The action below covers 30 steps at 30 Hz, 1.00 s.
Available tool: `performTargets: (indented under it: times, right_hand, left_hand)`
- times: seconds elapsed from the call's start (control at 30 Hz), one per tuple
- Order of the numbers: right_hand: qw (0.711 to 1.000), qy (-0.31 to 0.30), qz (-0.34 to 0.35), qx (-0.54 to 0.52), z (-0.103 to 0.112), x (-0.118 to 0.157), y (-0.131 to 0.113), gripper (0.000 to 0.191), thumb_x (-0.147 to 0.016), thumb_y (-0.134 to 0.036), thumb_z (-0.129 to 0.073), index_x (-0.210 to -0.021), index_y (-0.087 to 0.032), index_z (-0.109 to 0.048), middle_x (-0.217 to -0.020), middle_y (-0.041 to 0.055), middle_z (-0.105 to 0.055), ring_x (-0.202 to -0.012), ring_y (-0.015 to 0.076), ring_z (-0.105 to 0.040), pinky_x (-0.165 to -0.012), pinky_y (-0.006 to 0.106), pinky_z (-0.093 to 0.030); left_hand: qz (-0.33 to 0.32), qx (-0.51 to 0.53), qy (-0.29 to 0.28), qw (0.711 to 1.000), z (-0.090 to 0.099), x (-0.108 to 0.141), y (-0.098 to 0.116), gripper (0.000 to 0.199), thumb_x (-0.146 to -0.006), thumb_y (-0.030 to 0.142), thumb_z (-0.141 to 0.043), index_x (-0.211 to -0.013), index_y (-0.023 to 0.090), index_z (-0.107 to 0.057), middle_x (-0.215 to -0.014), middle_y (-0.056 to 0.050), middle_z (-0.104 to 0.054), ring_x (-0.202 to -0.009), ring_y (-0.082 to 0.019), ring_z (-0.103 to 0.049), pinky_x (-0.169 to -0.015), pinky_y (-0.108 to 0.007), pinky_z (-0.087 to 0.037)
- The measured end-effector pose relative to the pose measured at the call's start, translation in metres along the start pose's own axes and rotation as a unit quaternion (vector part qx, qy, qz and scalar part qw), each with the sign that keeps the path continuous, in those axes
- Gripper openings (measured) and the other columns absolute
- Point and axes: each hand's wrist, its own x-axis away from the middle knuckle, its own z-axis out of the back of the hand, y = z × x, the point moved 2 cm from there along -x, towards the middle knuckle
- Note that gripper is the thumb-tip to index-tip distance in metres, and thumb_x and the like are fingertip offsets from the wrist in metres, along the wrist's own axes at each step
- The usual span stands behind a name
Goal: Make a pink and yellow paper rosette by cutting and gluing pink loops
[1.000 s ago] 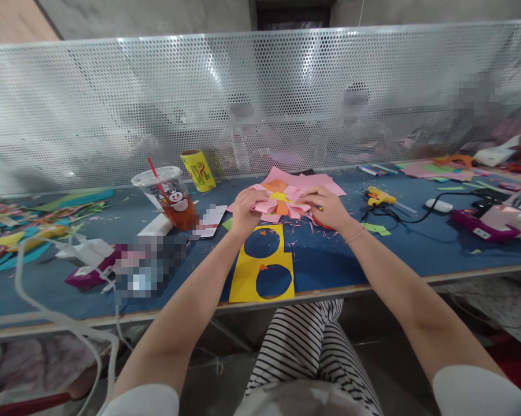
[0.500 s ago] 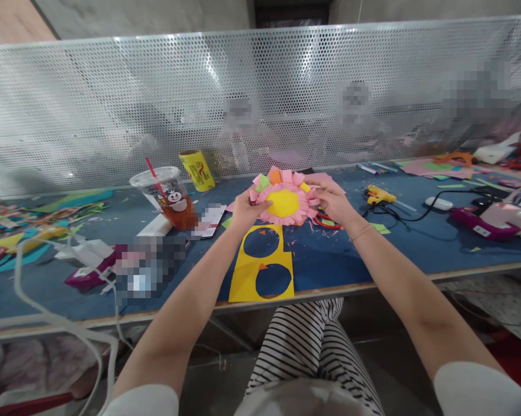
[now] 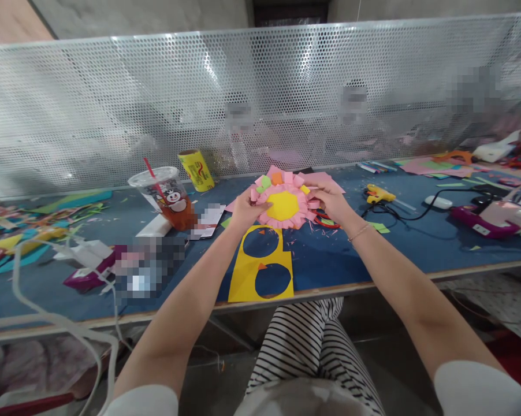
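Note:
A paper flower (image 3: 283, 206) with a yellow centre and pink petals is held up above the table between my two hands. Green, orange and yellow paper tabs stand along its far rim. My left hand (image 3: 246, 209) grips its left edge, thumb over the petals. On the right edge, my right hand (image 3: 327, 199) pinches the petals with its fingertips. Below the flower lies a yellow paper sheet (image 3: 243, 278) with two round holes cut in it. Red-handled scissors (image 3: 325, 222) lie partly hidden behind the flower and my right hand.
At left stand a drink cup (image 3: 174, 199) with a red straw and a yellow roll (image 3: 196, 171). A yellow glue gun (image 3: 379, 194) lies at right, near a purple power strip (image 3: 481, 224). A perforated metal screen (image 3: 156, 104) runs behind the blue table (image 3: 342, 271).
The flower is turned slightly in my hands, so its tabs sit a little differently. Both hands keep nearly the same place.

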Motion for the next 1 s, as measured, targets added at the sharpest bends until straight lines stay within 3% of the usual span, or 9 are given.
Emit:
performTargets:
  times: [0.3,0.53,0.67,0.77,0.87,1.0]
  right_hand:
    - [1.000,-0.007,0.025,-0.014,0.003,-0.003,0.004,0.030,-0.067,-0.027,-0.060,-0.097,-0.024,-0.064,-0.082,-0.0013,-0.065,-0.069,0.0120,-0.060,-0.060,0.025,-0.051]
    - [0.993,-0.099,0.019,-0.061,-0.004,0.005,-0.008,0.038,-0.079,-0.042,-0.045,-0.111,-0.025,-0.056,-0.102,0.0021,-0.063,-0.083,0.0162,-0.061,-0.071,0.032,-0.051]
    - [0.993,-0.099,0.042,-0.046,-0.006,0.008,-0.011,0.046,-0.075,-0.043,-0.053,-0.117,-0.026,-0.048,-0.119,0.0035,-0.055,-0.098,0.0189,-0.057,-0.079,0.035,-0.050]
    - [0.994,-0.104,0.038,-0.026,-0.006,0.009,-0.006,0.047,-0.073,-0.048,-0.054,-0.115,-0.026,-0.049,-0.114,0.0045,-0.058,-0.098,0.0193,-0.057,-0.082,0.038,-0.049]
    - [0.992,-0.108,0.036,-0.046,-0.005,0.009,-0.001,0.038,-0.071,-0.050,-0.056,-0.099,-0.024,-0.055,-0.104,0.0046,-0.062,-0.093,0.0192,-0.059,-0.081,0.040,-0.049]
    - [0.991,-0.093,0.027,-0.092,-0.005,0.007,0.003,0.028,-0.067,-0.041,-0.064,-0.087,-0.023,-0.059,-0.096,0.0029,-0.064,-0.086,0.0179,-0.060,-0.079,0.038,-0.050]
  left_hand:
    - [0.029,0.101,-0.047,0.993,-0.005,0.002,-0.003,0.040,-0.047,0.029,-0.077,-0.078,0.012,-0.061,-0.080,-0.003,-0.065,-0.074,-0.017,-0.060,-0.074,-0.033,-0.048]
    - [0.059,0.146,-0.045,0.986,-0.005,0.002,-0.004,0.043,-0.044,0.029,-0.080,-0.080,0.012,-0.062,-0.078,-0.005,-0.067,-0.075,-0.020,-0.063,-0.074,-0.036,-0.050]
    - [0.078,0.181,-0.030,0.980,-0.006,0.003,0.000,0.045,-0.043,0.027,-0.080,-0.082,0.014,-0.062,-0.086,-0.006,-0.068,-0.080,-0.022,-0.064,-0.075,-0.037,-0.051]
    - [0.088,0.194,-0.024,0.977,-0.007,0.004,0.002,0.045,-0.042,0.024,-0.080,-0.082,0.014,-0.062,-0.088,-0.006,-0.068,-0.081,-0.022,-0.064,-0.076,-0.036,-0.051]
    - [0.092,0.207,-0.039,0.973,-0.007,0.005,0.002,0.045,-0.042,0.022,-0.080,-0.082,0.014,-0.061,-0.087,-0.006,-0.068,-0.080,-0.021,-0.064,-0.076,-0.036,-0.051]
    - [0.077,0.212,-0.055,0.973,-0.007,0.004,0.000,0.044,-0.046,0.023,-0.079,-0.084,0.014,-0.059,-0.085,-0.006,-0.067,-0.081,-0.020,-0.063,-0.078,-0.037,-0.050]
